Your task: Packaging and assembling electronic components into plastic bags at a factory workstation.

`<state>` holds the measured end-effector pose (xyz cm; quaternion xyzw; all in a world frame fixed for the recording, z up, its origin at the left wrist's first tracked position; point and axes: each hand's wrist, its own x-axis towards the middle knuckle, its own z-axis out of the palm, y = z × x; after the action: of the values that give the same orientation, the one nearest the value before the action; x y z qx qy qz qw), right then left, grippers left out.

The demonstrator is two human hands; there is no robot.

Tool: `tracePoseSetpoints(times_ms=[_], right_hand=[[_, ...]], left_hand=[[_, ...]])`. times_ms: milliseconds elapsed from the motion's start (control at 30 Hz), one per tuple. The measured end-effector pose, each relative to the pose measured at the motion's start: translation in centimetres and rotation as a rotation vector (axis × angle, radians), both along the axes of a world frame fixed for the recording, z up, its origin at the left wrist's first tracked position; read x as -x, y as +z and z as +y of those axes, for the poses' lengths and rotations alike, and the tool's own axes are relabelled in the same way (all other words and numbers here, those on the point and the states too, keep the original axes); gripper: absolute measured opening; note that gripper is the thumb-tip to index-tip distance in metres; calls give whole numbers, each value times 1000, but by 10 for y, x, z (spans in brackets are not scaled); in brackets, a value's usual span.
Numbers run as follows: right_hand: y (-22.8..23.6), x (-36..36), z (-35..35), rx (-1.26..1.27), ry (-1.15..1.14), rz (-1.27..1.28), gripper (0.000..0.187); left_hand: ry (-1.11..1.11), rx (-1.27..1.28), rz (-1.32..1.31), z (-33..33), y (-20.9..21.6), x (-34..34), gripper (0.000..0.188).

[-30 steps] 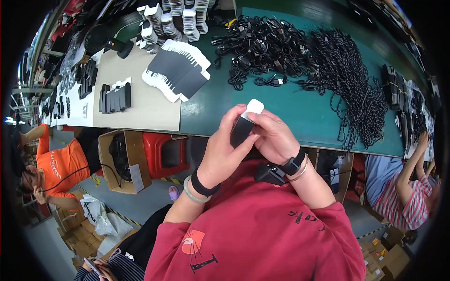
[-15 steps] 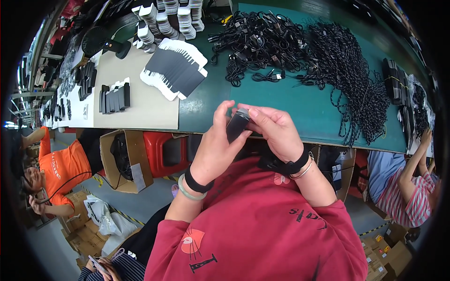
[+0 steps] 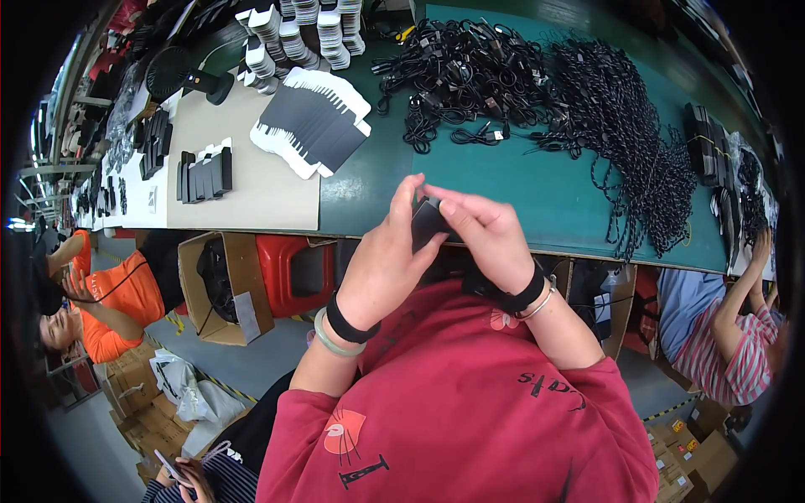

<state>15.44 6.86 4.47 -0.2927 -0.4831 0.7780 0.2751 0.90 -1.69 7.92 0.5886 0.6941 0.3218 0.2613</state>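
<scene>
Just past the table's front edge, in front of my chest, both hands are around a small black box (image 3: 428, 225). My left hand (image 3: 381, 264) grips its sides between the thumb and the fingers. The thumb and forefinger of my right hand (image 3: 496, 239) press at the box's upper end; the other right fingers are partly hidden behind it. On the table beyond lies a fanned stack of flat black boxes with white flaps (image 3: 314, 121). To its left stands a row of made-up black boxes (image 3: 205, 174).
A heap of black cables (image 3: 478, 80) and a pile of speckled cords (image 3: 625, 142) cover the table's far right. Stacks of flat white-edged pieces (image 3: 293, 42) and a small fan (image 3: 172, 74) stand at the back left. A red stool (image 3: 293, 272) is below; co-workers sit on both sides.
My right thumb and fingers have come down over the box's upper end, where a pale flap showed before. The orange-shirted person at left has moved an arm.
</scene>
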Motion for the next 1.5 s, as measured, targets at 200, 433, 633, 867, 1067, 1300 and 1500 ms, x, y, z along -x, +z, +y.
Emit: tracePoseSetpoints(times_ms=[200,433,633,867,1067,1300,1500], right_hand=[[8,3,-3,-880,-38,-230,32],[11,3,-3,-504,49,-206,35],[1,10,-4,192,-93,113,38],[4,25,-18,333,-9,216,40],[0,22,-23,14,156,43,33],[1,7,-15,-59,195,-48,26],[-1,4,-15,-76,233,-73,25]], left_hand=[[4,120,13,1,9,12,71],[-50,38,136,-2,11,18,74],[251,-433,408,-8,8,10,71],[517,-312,-599,-9,-28,-6,53],[633,-351,-631,-15,-16,55,32],[928,-287,220,-27,-31,217,31],[841,-123,587,-22,-47,253,29]])
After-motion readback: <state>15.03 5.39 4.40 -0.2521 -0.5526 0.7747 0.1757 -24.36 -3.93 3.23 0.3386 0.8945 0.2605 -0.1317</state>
